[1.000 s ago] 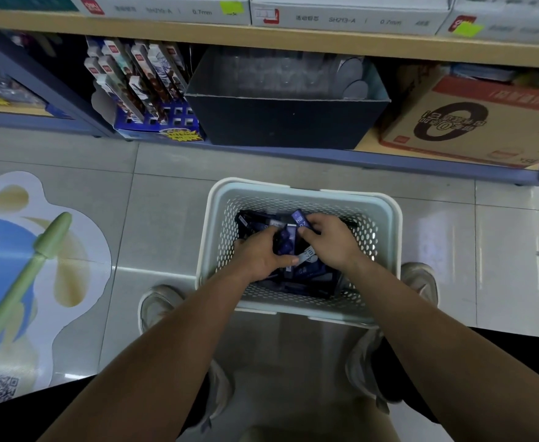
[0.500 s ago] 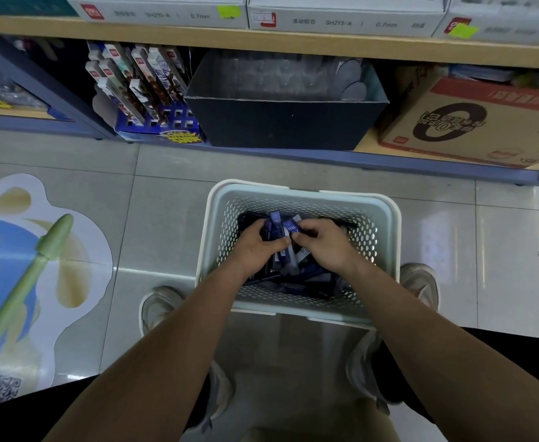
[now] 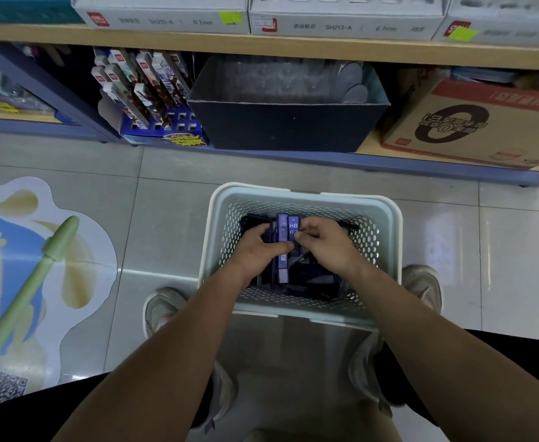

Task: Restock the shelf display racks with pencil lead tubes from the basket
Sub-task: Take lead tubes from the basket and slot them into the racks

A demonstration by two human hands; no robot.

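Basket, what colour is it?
Pale grey-green basket, with perforated walls; the head view shows it best.

A dark open bin (image 3: 287, 129) sits at 12 o'clock, a brown printed carton (image 3: 472, 122) at 2 o'clock, and a cartoon floor sticker (image 3: 38, 282) at 9 o'clock on glossy grey tiles (image 3: 516, 250).

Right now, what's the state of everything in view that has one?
Left grip: holds a bunch of lead tubes, side by side.
Right grip: pinches the HB-marked tube at the bunch's right edge.
Basket: on the floor, open-topped, more dark packs loose inside.
Blue rack: partly filled, front slots empty.
Dark bin: open-topped, contents unclear.
Cardboard box: on the lower shelf, print upside down.
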